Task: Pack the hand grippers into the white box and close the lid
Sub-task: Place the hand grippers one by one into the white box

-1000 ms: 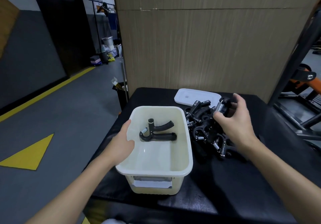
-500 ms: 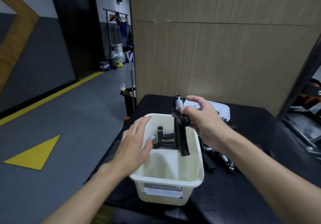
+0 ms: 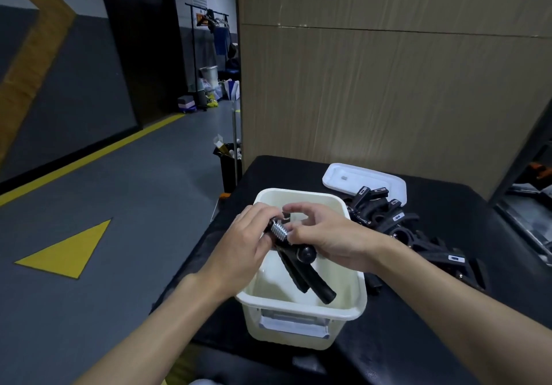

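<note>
The white box stands open on the black table. Over it both hands hold one black hand gripper with a silver spring; its handles point down into the box. My left hand grips the spring end from the left, and my right hand pinches the same end from the right. The gripper that lay in the box is hidden behind my hands. A pile of several black hand grippers lies to the right of the box. The white lid lies flat behind the pile.
The black table ends close to the box's left side, with grey floor and a yellow triangle beyond. A wooden wall panel rises behind the table. A dark metal frame stands at the right.
My right hand has lowered the hand gripper over the box. My left hand has come off the box's side and taken hold of the gripper's spring end.
</note>
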The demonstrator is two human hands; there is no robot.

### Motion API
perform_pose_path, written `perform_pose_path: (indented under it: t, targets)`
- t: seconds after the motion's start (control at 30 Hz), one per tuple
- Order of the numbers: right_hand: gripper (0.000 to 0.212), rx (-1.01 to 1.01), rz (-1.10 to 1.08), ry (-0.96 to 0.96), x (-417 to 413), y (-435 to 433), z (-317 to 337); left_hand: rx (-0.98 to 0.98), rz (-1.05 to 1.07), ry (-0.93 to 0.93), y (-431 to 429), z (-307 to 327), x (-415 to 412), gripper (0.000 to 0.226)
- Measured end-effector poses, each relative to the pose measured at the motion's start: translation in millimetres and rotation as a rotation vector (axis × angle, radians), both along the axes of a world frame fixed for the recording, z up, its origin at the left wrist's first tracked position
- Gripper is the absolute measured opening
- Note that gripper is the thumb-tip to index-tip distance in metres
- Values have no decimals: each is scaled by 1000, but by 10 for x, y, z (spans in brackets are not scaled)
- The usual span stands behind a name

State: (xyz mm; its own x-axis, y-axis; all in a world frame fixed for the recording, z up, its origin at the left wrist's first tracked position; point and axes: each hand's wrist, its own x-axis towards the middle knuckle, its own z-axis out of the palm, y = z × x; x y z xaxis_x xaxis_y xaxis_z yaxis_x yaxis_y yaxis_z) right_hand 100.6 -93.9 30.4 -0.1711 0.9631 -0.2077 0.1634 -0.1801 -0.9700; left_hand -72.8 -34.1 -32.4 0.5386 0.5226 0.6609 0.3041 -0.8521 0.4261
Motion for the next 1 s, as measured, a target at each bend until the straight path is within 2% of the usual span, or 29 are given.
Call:
perform_pose_path:
  t: [0.07,0.17,0.23,0.3,0.37,0.47,0.53,0.6,0.7,0.8,0.87,0.93,1.0]
  targets:
    - [67,-5,15,24,28,-5,-42,-45,-20,3,-4,7,-1,34]
    - [40,45,-43,31,110,-76,-52,-101,26,-56,32,15,24,37]
    - [28,106,-71,-92,225,-177,-52,-149,92,-122,75,51,48,36]
    - [40,139,-51,-224,344,-303,-50,-205,166,-175,117,108,81,33]
    - [41,186,-9,-338,400,-408,-38,-255,243,-219,150,167,128,33]
    - [24,265,-8,-410,370,-411,-60,-286,319,-262,183,221,234,28]
    - [13,363,-114,-580,346,-335,-85,-317,344,-267,191,237,299,26]
    - [7,442,-183,-805,341,-260,-75,-343,368,-236,209,240,300,26]
    - [9,514,-237,-971,383,-144,-55,-380,313,-63,272,200,174,33]
    - [15,541,-236,-1229,420,15,-79,-449,324,245,275,73,38,74]
    - [21,507,-209,-1363,411,137,-108,-535,342,296,213,6,28,85]
    - [23,462,-187,-1409,385,260,-136,-617,304,231,165,-35,40,75]
    - [22,421,-165,-1425,354,376,-164,-676,258,174,142,-39,46,56]
